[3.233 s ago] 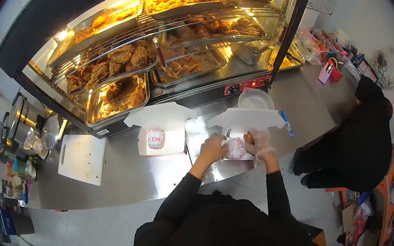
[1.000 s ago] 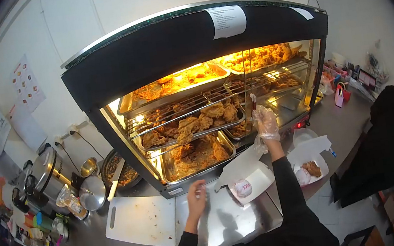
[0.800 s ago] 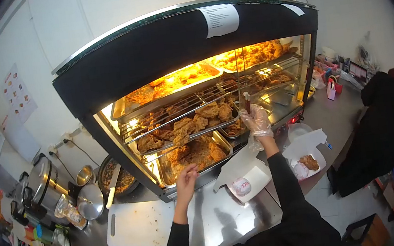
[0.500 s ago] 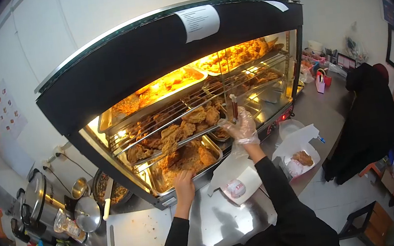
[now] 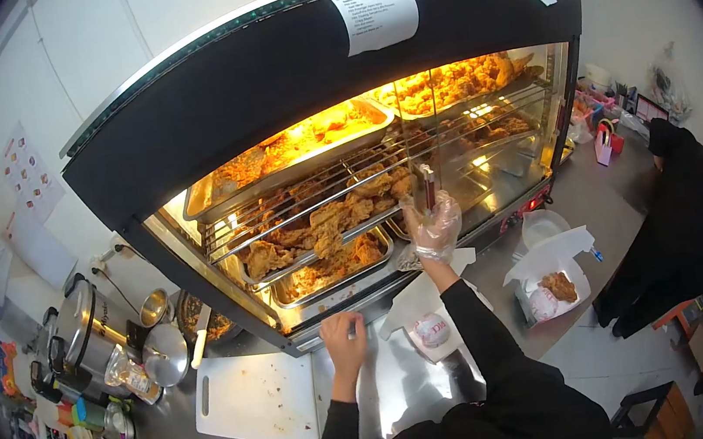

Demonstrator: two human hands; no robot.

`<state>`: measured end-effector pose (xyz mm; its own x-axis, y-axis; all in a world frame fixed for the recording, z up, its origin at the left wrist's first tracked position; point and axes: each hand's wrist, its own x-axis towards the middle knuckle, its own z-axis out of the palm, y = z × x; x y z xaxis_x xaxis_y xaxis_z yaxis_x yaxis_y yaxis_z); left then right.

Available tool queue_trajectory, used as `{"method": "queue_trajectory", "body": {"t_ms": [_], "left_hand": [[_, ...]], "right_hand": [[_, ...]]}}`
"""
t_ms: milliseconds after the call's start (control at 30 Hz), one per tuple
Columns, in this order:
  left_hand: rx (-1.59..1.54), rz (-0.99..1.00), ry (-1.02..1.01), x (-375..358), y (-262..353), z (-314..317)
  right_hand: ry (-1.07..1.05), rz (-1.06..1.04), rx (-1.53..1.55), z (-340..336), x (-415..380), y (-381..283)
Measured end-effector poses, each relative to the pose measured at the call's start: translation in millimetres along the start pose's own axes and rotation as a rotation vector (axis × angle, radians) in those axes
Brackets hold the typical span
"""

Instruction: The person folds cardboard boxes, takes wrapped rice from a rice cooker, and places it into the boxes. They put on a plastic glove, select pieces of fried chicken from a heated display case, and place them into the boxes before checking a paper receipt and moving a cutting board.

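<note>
My left hand (image 5: 344, 339) is bare, its fingers curled, in front of the warmer's lower edge beside the cutting board (image 5: 255, 400). My right hand (image 5: 436, 227) wears a clear plastic glove and is raised at the glass door, closed round the brown handle of tongs (image 5: 428, 185). Trays of fried chicken (image 5: 330, 222) fill the lit display warmer (image 5: 264, 77). Below my right hand lies an open white box (image 5: 411, 309) with a wrapped round item (image 5: 429, 331). Another open box (image 5: 580, 257) holds a wrapped item and a piece of chicken (image 5: 558, 286).
On the left are a large pot (image 5: 89, 331), a pan, metal bowls and a knife (image 5: 201, 336). A person in black (image 5: 672, 224) is at the counter's right end. A stool (image 5: 656, 415) stands at the lower right.
My left hand has come away from the lower tray's front edge, down and back. The lower tray sits deeper in the warmer. The camera view has shifted a little.
</note>
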<state>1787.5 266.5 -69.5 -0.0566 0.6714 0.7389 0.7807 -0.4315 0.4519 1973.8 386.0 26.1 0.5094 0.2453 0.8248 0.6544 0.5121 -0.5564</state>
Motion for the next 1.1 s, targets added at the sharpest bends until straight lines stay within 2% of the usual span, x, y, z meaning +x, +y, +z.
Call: {"method": "queue_trajectory", "body": {"t_ms": [133, 167, 200, 267, 433, 533, 633, 700, 767, 800, 900, 933, 1000, 1067, 1100], "left_hand": [[-0.069, -0.146, 0.057, -41, 6, -13], [-0.086, -0.178, 0.086, -49, 8, -15], [-0.091, -0.229, 0.086, -57, 11, -18], [-0.100, -0.337, 0.080, -74, 14, -27], [-0.072, -0.470, 0.097, -107, 3, -43], [-0.051, -0.542, 0.114, -119, -5, -56], [-0.025, -0.568, 0.169, -129, -8, -70], [-0.006, -0.573, 0.207, -137, -12, -77], [0.017, -0.582, 0.229, -147, -15, -83], [0.030, -0.597, 0.222, -152, -16, -86], [0.061, -0.655, 0.209, -158, -6, -92], [0.060, -0.683, 0.215, -158, 1, -93], [0.072, -0.716, 0.216, -157, 8, -90], [0.100, -0.715, 0.208, -161, 7, -88], [0.096, -0.732, 0.190, -162, 8, -89]], "right_hand": [[-0.312, 0.235, 0.028, 1, -18, -26], [-0.158, 0.078, -0.055, 3, -29, -35], [-0.190, 0.080, 0.082, 1, -35, -43], [-0.395, 0.075, 0.122, -14, -37, -70], [-0.571, -0.090, 0.344, 9, -88, -77], [-0.528, -0.088, 0.405, 0, -89, -108], [-0.778, -0.025, 0.433, -4, -89, -128], [-0.701, -0.185, 0.486, 8, -106, -130], [-0.652, -0.135, 0.596, 11, -110, -140], [-0.735, -0.034, 0.560, 11, -113, -146], [-0.914, -0.014, 0.636, 6, -103, -159], [-0.850, -0.008, 0.696, 6, -110, -158], [-1.035, 0.126, 1.142, 9, -113, -133], [-1.192, -0.339, 0.955, 3, -88, -110], [-1.310, -0.317, 0.815, -16, -45, -97]]}}
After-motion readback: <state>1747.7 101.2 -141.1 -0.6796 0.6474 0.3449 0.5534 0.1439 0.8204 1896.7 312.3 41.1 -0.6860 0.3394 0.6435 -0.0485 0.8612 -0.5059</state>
